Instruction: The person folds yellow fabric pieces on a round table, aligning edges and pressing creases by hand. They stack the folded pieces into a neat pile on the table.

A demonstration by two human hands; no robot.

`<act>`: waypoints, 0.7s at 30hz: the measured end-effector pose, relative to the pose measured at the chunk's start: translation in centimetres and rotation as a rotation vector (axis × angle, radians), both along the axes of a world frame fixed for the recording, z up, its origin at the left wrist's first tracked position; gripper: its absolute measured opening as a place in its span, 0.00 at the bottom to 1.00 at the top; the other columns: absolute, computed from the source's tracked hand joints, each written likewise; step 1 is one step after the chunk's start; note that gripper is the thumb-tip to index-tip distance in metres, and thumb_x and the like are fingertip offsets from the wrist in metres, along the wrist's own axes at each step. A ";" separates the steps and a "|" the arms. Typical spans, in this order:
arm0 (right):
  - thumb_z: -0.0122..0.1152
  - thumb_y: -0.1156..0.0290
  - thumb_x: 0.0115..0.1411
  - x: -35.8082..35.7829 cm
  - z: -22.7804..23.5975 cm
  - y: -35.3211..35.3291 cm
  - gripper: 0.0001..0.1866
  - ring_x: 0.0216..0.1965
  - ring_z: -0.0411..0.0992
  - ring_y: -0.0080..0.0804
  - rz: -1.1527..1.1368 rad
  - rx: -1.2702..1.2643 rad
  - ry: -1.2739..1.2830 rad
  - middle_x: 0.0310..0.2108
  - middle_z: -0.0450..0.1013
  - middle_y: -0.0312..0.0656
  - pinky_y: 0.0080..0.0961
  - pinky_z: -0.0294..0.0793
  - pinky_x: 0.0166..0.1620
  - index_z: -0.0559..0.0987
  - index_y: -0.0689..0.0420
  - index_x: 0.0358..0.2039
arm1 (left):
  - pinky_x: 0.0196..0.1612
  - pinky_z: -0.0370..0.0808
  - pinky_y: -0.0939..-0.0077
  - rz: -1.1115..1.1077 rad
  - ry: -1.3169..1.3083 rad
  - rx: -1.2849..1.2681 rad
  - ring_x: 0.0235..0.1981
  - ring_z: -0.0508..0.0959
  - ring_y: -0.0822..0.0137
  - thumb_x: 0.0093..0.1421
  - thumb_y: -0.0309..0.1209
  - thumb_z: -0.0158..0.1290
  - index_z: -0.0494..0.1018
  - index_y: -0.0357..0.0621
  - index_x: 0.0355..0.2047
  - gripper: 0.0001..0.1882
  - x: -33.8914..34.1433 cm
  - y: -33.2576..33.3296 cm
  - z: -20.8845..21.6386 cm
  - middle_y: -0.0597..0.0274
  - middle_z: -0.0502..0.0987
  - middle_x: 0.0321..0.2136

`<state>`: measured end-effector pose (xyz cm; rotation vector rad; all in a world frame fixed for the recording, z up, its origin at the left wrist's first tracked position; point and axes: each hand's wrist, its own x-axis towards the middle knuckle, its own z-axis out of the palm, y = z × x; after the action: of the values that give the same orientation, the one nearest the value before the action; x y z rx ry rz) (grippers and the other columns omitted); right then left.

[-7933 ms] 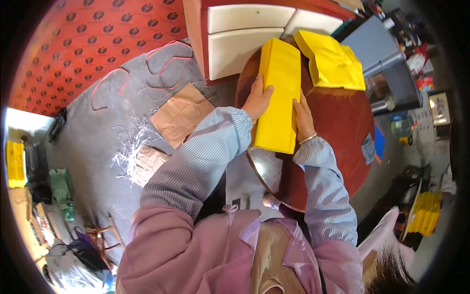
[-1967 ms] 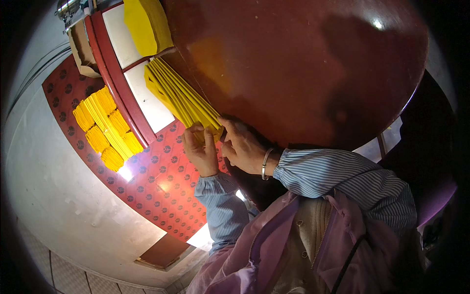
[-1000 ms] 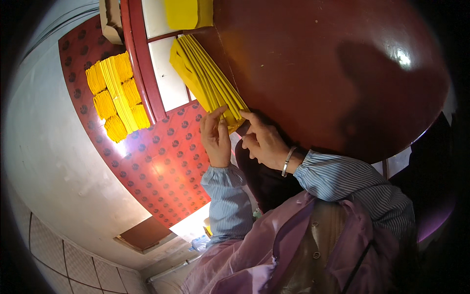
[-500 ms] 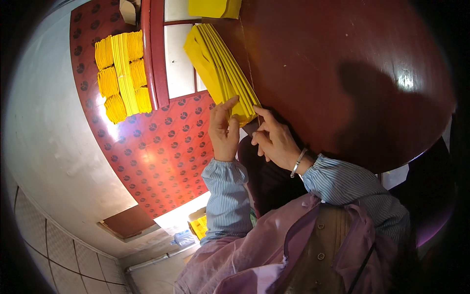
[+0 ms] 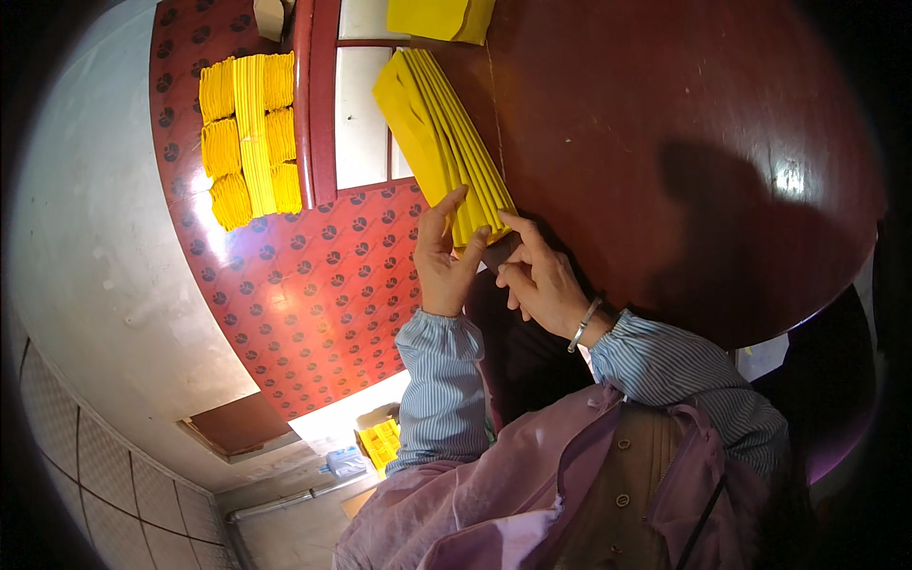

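A fanned stack of folded yellow sheets (image 5: pixel 446 142), long and narrow, lies at a slant over the left edge of the dark red round table (image 5: pixel 608 76). I cannot tell whether they are paper or thin bags. My left hand (image 5: pixel 442 261) is at the stack's near left corner. Its fingers lie along the side and its thumb reaches across the near end, fingers and thumb apart. At the near right corner, my right hand (image 5: pixel 546 285) touches the stack with a stretched forefinger. Its other fingers are loosely bent, and a silver bracelet (image 5: pixel 583 325) circles the wrist.
More yellow material (image 5: pixel 442 17) lies beyond the stack. Farther left, tied yellow bundles (image 5: pixel 251 138) sit on a red patterned surface (image 5: pixel 313 275) behind a red rail (image 5: pixel 321 104). A box of yellow items (image 5: pixel 380 442) is at the lower left, beside a pale blue package (image 5: pixel 346 463).
My left thumb has stretched out to the right across the stack's near end, away from the fingers. My right forefinger stays at the corner. The whole view has shifted slightly.
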<state>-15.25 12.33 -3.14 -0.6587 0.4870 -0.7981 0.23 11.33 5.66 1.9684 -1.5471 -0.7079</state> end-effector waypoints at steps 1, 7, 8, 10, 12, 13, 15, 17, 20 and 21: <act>0.52 0.80 0.69 0.0 0.0 0.0 0.38 0.22 0.75 0.23 -0.001 -0.002 0.002 0.32 0.77 0.42 0.19 0.74 0.21 0.53 0.55 0.77 | 0.69 0.73 0.64 -0.007 -0.005 -0.003 0.65 0.74 0.61 0.66 0.20 0.61 0.70 0.37 0.66 0.28 0.0 0.0 0.0 0.55 0.70 0.63; 0.52 0.79 0.69 -0.1 0.2 -0.1 0.38 0.23 0.76 0.22 0.006 0.013 0.004 0.33 0.78 0.42 0.19 0.74 0.21 0.53 0.55 0.77 | 0.67 0.75 0.64 0.001 -0.028 0.007 0.64 0.74 0.60 0.68 0.22 0.61 0.71 0.38 0.65 0.26 0.4 0.1 -0.1 0.55 0.71 0.61; 0.53 0.79 0.69 -0.2 0.2 -0.1 0.38 0.23 0.76 0.22 0.006 0.014 0.003 0.33 0.78 0.42 0.20 0.74 0.21 0.53 0.55 0.77 | 0.66 0.75 0.64 0.017 -0.020 0.005 0.64 0.74 0.61 0.68 0.22 0.61 0.71 0.37 0.65 0.26 0.5 0.0 -0.2 0.54 0.72 0.60; 0.53 0.79 0.69 -0.2 0.2 -0.1 0.38 0.23 0.76 0.22 0.009 0.021 0.003 0.33 0.78 0.42 0.20 0.74 0.21 0.53 0.54 0.77 | 0.65 0.76 0.64 0.024 -0.035 -0.009 0.64 0.75 0.61 0.68 0.23 0.61 0.71 0.37 0.65 0.25 0.6 0.0 -0.3 0.54 0.73 0.60; 0.53 0.79 0.69 -0.2 0.1 -0.1 0.38 0.23 0.76 0.22 0.007 0.026 -0.001 0.33 0.78 0.42 0.20 0.75 0.21 0.53 0.54 0.77 | 0.64 0.77 0.63 0.032 -0.074 -0.020 0.63 0.75 0.62 0.69 0.23 0.61 0.71 0.36 0.64 0.25 0.5 -0.1 -0.4 0.54 0.73 0.60; 0.53 0.79 0.69 -0.2 0.1 -0.1 0.38 0.23 0.76 0.23 0.016 0.031 0.001 0.33 0.78 0.42 0.20 0.75 0.21 0.53 0.54 0.77 | 0.64 0.77 0.63 0.023 -0.055 -0.043 0.62 0.76 0.62 0.68 0.23 0.62 0.71 0.36 0.64 0.25 0.4 -0.1 -0.4 0.54 0.73 0.59; 0.54 0.79 0.69 0.0 0.0 0.0 0.38 0.23 0.76 0.23 0.017 0.029 0.010 0.33 0.78 0.42 0.20 0.75 0.21 0.53 0.54 0.77 | 0.62 0.78 0.64 0.072 -0.004 -0.048 0.60 0.77 0.62 0.68 0.24 0.63 0.71 0.35 0.62 0.24 0.0 -0.2 -0.7 0.55 0.74 0.59; 0.53 0.79 0.69 0.2 -0.1 0.0 0.38 0.23 0.76 0.23 0.007 0.026 0.004 0.33 0.78 0.42 0.20 0.75 0.21 0.54 0.54 0.76 | 0.60 0.79 0.65 0.069 -0.025 -0.031 0.57 0.78 0.62 0.66 0.23 0.64 0.71 0.35 0.61 0.25 -0.5 -0.1 -0.9 0.54 0.74 0.58; 0.53 0.79 0.68 0.3 -0.2 0.0 0.37 0.23 0.77 0.23 0.001 0.019 0.004 0.33 0.78 0.42 0.21 0.76 0.20 0.54 0.54 0.76 | 0.57 0.81 0.68 0.041 -0.181 -0.040 0.55 0.79 0.62 0.63 0.22 0.66 0.70 0.35 0.60 0.26 -0.7 -0.4 -1.2 0.54 0.74 0.56; 0.53 0.79 0.68 0.3 -0.3 -0.1 0.37 0.23 0.77 0.24 -0.001 0.016 0.002 0.33 0.78 0.42 0.21 0.76 0.20 0.55 0.54 0.76 | 0.56 0.81 0.69 0.063 -0.260 -0.021 0.54 0.79 0.63 0.62 0.21 0.66 0.70 0.35 0.60 0.27 -0.7 -0.6 -1.2 0.53 0.74 0.55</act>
<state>-14.97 12.27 -3.40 -0.6449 0.4953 -0.7934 -0.47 10.77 4.45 2.1511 -1.6226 -0.4201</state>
